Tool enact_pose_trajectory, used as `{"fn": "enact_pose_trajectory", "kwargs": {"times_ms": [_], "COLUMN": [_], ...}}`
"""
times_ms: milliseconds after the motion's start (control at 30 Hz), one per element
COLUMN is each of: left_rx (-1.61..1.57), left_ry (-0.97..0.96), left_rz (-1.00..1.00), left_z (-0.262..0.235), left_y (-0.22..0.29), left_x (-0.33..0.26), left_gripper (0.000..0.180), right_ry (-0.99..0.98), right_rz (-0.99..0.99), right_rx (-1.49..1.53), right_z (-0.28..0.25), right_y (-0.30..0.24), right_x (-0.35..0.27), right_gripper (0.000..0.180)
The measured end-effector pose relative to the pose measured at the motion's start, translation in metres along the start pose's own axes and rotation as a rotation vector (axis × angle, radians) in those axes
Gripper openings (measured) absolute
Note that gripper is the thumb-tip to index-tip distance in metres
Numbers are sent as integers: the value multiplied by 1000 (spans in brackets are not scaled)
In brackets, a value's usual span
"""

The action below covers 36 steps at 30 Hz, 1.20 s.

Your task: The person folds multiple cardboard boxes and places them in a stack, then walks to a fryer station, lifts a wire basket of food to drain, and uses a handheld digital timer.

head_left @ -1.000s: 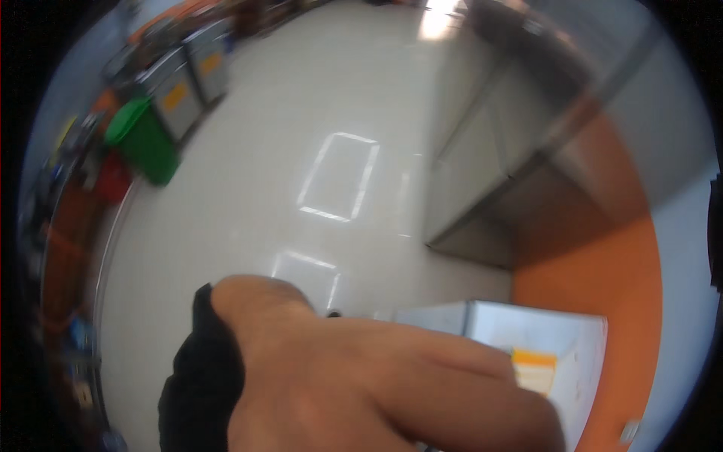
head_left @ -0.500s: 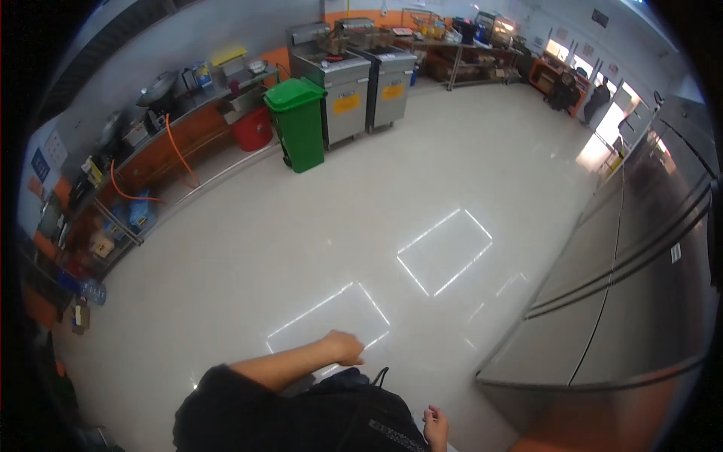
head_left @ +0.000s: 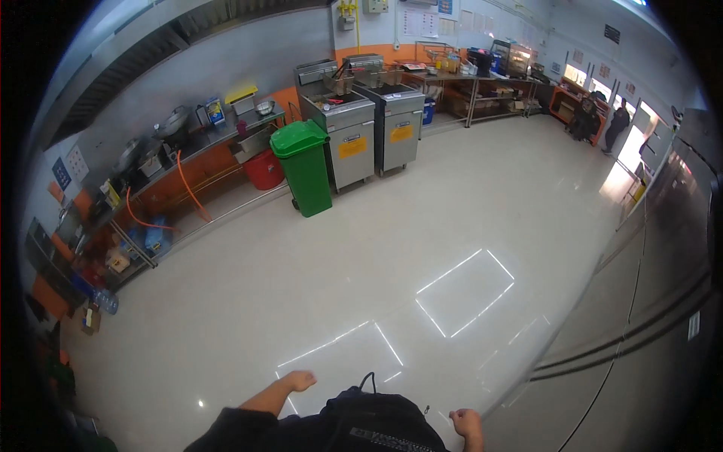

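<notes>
Low in the view, my left hand (head_left: 302, 380) hangs out to the left of my black top (head_left: 369, 418), over the pale glossy floor (head_left: 339, 271). Its fingers are curled in, and nothing shows in them. On the other side of my body, my right hand (head_left: 465, 422) is bent into a loose fist, also with nothing visible in it. Neither hand touches any object. Nearest to the right one is the large steel cabinet (head_left: 648, 324) with long dark handles, a short way off. A black cord loop (head_left: 367, 381) sticks up from the top.
Ahead stand a green lidded wheeled bin (head_left: 307, 177), a red tub (head_left: 264, 172) and two steel deep fryers (head_left: 348, 147) with wire baskets. A steel counter (head_left: 218, 137) with pans and orange hoses lines the left wall. A person (head_left: 619, 124) stands by the far right doorway.
The view has tilted up, so the bin and fryers sit lower in it. My left arm has swung back to the left. My right hand has come further into view, its fingers now curled.
</notes>
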<state>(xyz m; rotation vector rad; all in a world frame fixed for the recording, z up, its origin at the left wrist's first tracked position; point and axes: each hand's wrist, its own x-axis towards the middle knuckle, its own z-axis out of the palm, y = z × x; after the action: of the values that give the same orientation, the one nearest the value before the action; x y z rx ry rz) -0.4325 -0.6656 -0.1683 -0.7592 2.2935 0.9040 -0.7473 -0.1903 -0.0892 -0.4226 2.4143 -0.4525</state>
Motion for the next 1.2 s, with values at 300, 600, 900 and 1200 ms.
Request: {"fn": "enact_pose_trajectory", "kwargs": {"times_ms": [300, 600, 900, 1200], "left_rx": [-503, -688, -660, -400], "left_ry": [-15, -260, 834, 489], "left_rz": [-652, -477, 5, -314], "left_z": [66, -89, -572, -566], "left_y": [-61, -49, 93, -23], "left_x": [-28, 166, 336, 540], "left_gripper": [40, 43, 29, 36], "right_ry": [-75, -329, -535, -399], "right_rz": [-383, 65, -319, -623], "right_rx": [55, 333, -375, -787], "right_z": [-147, -136, -98, -157], "right_y": [-140, -203, -9, -149], "right_x": [239, 458, 582, 839], "right_gripper": [35, 29, 32, 45]}}
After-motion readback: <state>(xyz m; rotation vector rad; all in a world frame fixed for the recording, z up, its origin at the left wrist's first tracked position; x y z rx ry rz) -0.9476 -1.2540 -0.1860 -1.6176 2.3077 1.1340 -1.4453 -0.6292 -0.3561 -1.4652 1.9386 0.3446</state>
